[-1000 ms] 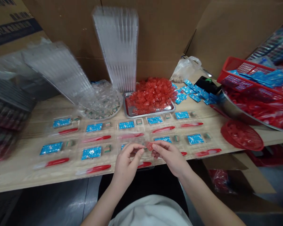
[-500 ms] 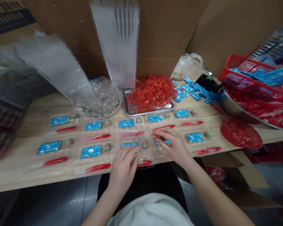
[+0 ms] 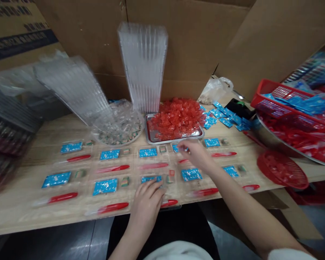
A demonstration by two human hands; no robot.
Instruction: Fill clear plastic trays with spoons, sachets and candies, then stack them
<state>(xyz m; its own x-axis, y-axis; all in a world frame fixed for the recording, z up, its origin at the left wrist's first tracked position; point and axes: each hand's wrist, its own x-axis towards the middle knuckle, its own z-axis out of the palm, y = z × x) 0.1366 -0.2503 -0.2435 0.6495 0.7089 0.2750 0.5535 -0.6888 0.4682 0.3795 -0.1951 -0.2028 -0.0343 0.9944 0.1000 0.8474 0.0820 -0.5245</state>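
My left hand lies with stretched fingers over the near middle clear plastic tray, partly covering a blue packet. Beside its fingertips, a small red piece sits in that tray's small compartment, above a red pen-like item with a clear end. Over a tray in the back row, my right hand has its fingers bent and drawn together near another blue packet. What its fingertips hold, if anything, cannot be made out. Similar filled trays stand in two rows on the wooden table.
Behind the rows, a metal tray bears heaped red pieces, beside a dish of small wrapped pieces. Stacks of clear trays lean at the back. Red baskets, a metal bowl and loose blue packets occupy the right.
My right hand has moved from the near row to the back row, uncovering a blue packet. A red piece now shows beside my left hand, which stays over its tray. The view has shifted.
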